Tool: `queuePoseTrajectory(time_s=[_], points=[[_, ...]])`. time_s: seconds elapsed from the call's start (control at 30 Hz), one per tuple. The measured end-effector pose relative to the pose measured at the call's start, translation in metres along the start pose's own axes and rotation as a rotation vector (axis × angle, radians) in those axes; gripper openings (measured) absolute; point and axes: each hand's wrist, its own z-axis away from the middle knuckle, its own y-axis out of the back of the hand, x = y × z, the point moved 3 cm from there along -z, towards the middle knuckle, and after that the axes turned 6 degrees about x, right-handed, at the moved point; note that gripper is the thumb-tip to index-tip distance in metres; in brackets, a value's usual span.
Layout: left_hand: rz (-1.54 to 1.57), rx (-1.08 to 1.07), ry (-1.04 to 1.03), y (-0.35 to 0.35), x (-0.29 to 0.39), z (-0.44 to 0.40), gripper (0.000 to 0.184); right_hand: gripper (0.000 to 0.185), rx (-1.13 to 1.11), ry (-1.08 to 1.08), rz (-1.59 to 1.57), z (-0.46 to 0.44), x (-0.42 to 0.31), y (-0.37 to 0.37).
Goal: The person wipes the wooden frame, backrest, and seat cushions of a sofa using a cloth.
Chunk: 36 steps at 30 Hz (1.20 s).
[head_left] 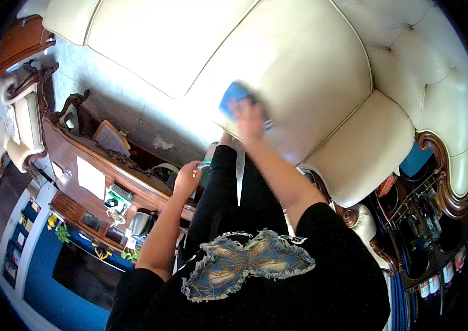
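My right hand (249,118) presses a blue cloth (235,94) against the cream seat cushion (305,66) of a sofa, near the cushion's front edge. Hand and cloth are smeared by motion. Lower and to the left, my left hand (188,177) is closed around a thin green handle (204,164). What the handle belongs to is mostly hidden behind my leg; a pale green part shows beside the knee.
A carved wooden coffee table (68,143) with papers and small items stands to the left. A cream armchair (27,121) is beyond it. The tufted sofa back (410,49) rises at the upper right, and a dark side rack (421,220) with glassware stands at the right.
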Motion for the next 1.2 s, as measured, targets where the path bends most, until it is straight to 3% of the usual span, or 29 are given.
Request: queuePoseTrajectory(time_s=[0.03,0.1,0.13,0.2,0.23,0.3,0.33,0.37,0.43,0.47,0.5,0.53,0.57,0.63,0.7,0.83,0.93,0.97,1.0,1.03,1.07,1.1,1.17,1.2], points=[[0.030,-0.010,-0.045,-0.001,0.000,-0.007,0.027,0.035,-0.380,-0.392,-0.486,0.019,-0.031,-0.026],[0.016,0.010,-0.069,0.005,0.002,-0.031,0.027,0.049,-0.831,0.095,-0.438,0.048,-0.080,-0.012],[-0.030,0.071,-0.089,0.013,0.007,-0.047,0.027,0.049,-0.875,0.235,-0.434,0.061,-0.087,-0.025],[-0.160,0.238,-0.112,0.048,0.035,-0.080,0.032,0.047,-0.637,0.142,-0.466,0.041,-0.081,0.020],[-0.154,0.258,-0.102,0.065,0.042,-0.101,0.039,0.042,-0.368,0.104,-0.573,0.023,-0.063,0.040],[-0.288,0.392,-0.117,0.101,0.054,-0.145,0.057,0.063,-0.143,0.088,-0.509,-0.024,0.003,0.086],[-0.430,0.501,-0.138,0.116,0.063,-0.165,0.068,0.074,0.085,0.125,-0.394,-0.035,0.050,0.101],[-0.443,0.563,-0.162,0.130,0.072,-0.188,0.076,0.076,0.160,-0.012,-0.290,-0.047,0.102,0.118],[-0.463,0.621,-0.142,0.156,0.089,-0.237,0.098,0.076,0.261,-0.457,-0.016,-0.070,0.202,0.154],[-0.472,0.614,-0.093,0.165,0.096,-0.255,0.111,0.072,0.362,-0.510,0.326,-0.076,0.243,0.173],[-0.465,0.615,-0.093,0.172,0.114,-0.265,0.111,0.069,0.378,-0.720,0.348,-0.069,0.300,0.174],[-0.525,0.518,0.026,0.174,0.133,-0.272,0.124,0.066,0.388,-0.927,0.365,-0.064,0.343,0.169],[-0.585,0.416,0.148,0.174,0.142,-0.279,0.138,0.066,0.382,-0.920,0.367,-0.075,0.359,0.166],[-0.624,0.373,0.200,0.173,0.144,-0.296,0.145,0.055,0.176,-0.867,0.253,-0.107,0.378,0.158],[-0.728,0.300,0.271,0.170,0.148,-0.306,0.156,0.053,0.317,-0.568,0.117,-0.181,0.331,0.149],[-0.769,0.271,0.315,0.166,0.153,-0.314,0.158,0.044,0.228,-0.140,0.157,-0.297,0.217,0.100],[-0.802,0.255,0.367,0.165,0.156,-0.323,0.159,0.026,0.172,-0.062,0.308,-0.264,0.103,0.028],[-0.821,0.241,0.383,0.165,0.155,-0.324,0.160,0.022,0.163,0.061,0.356,-0.226,0.053,0.022],[-0.835,0.232,0.401,0.166,0.155,-0.325,0.161,0.025,-0.012,0.133,0.435,-0.191,0.012,0.008],[-0.830,0.237,0.401,0.168,0.155,-0.327,0.161,0.028,0.128,0.262,0.480,-0.141,-0.021,-0.025],[-0.779,0.263,0.387,0.168,0.154,-0.327,0.161,0.030,-0.247,0.071,0.200,-0.100,-0.065,-0.036],[-0.728,0.285,0.376,0.165,0.151,-0.324,0.162,0.033,-0.475,-0.318,-0.301,-0.061,-0.094,-0.055],[-0.716,0.308,0.389,0.163,0.148,-0.325,0.162,0.036,-0.995,-0.721,-0.858,-0.030,-0.116,-0.058],[-0.712,0.320,0.405,0.162,0.151,-0.326,0.162,0.038,-1.323,-0.732,-0.898,-0.028,-0.118,-0.047]])
